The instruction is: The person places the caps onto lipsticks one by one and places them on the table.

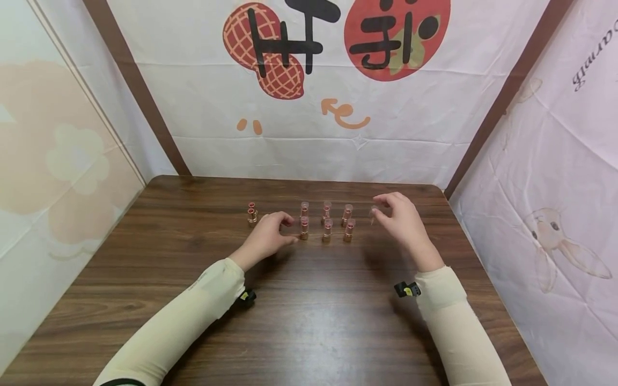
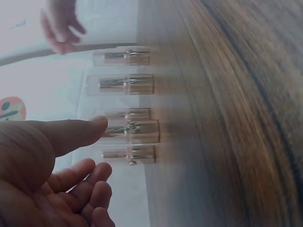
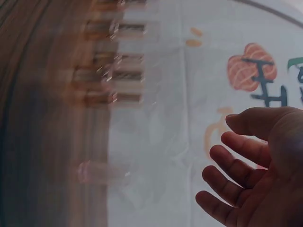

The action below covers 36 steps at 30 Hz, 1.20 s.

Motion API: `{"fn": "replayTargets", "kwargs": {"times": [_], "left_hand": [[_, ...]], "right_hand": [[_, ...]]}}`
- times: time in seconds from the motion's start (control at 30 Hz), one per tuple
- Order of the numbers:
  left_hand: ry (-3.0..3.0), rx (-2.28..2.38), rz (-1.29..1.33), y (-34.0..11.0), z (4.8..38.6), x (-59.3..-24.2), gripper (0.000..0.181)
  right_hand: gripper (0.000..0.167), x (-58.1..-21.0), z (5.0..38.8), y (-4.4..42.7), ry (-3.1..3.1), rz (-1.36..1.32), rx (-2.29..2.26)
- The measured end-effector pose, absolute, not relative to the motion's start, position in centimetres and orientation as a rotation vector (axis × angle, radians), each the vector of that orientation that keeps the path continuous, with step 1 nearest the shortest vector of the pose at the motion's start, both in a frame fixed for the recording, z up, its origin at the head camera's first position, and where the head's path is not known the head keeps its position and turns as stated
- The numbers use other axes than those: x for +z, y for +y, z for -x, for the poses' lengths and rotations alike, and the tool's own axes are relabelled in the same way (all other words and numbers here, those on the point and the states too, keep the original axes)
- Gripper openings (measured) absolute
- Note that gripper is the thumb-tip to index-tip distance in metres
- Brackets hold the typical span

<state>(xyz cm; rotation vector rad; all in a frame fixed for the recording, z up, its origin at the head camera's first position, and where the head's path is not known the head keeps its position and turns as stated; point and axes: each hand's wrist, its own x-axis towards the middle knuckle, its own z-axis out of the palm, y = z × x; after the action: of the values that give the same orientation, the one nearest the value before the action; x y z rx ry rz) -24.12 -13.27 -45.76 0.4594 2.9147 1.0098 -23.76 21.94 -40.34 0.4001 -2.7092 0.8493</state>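
Several small lipstick tubes with clear tops (image 1: 327, 230) stand upright in two rows of three. Just left of these rows is my left hand (image 1: 267, 236), its thumb and fingers parted beside the front-left tube (image 1: 304, 229) and holding nothing. In the left wrist view, the thumb of the left hand (image 2: 61, 175) overlaps one tube (image 2: 142, 131); contact is unclear. My right hand (image 1: 403, 222), fingers spread and slightly bent, hovers right of the rows. Near its fingertips a clear, empty-looking piece (image 3: 102, 172) stands on the table, apart from the right hand (image 3: 251, 170).
Two more tubes (image 1: 252, 216) stand close together behind the left hand, apart from the rows. The brown wooden table (image 1: 309, 321) ends at a white printed cloth (image 1: 309, 155) at the back, with more cloth along both sides.
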Motion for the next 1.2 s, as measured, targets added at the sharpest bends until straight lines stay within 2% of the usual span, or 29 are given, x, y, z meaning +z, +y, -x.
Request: {"fn": "replayTargets", "kwargs": {"times": [0.4, 0.67, 1.0, 1.2], "left_hand": [[2.904, 1.105, -0.448, -14.3, 22.6, -45.1, 0.047], [2.906, 1.109, -0.462, -14.6, 22.1, -44.5, 0.048], [2.939, 1.132, -0.441, -14.9, 22.2, -44.3, 0.044], [3.043, 1.213, -0.385, -15.9, 22.6, -44.7, 0.035]], "right_hand": [[0.043, -43.7, 26.0, 23.2, -2.871, -0.213, 0.732], [0.052, -44.9, 26.7, 23.2, -2.928, 0.024, 0.780], [0.047, -45.5, 27.0, 22.8, -2.952, 0.115, 0.795], [0.045, -45.9, 27.1, 22.6, -2.951, 0.131, 0.806]]}}
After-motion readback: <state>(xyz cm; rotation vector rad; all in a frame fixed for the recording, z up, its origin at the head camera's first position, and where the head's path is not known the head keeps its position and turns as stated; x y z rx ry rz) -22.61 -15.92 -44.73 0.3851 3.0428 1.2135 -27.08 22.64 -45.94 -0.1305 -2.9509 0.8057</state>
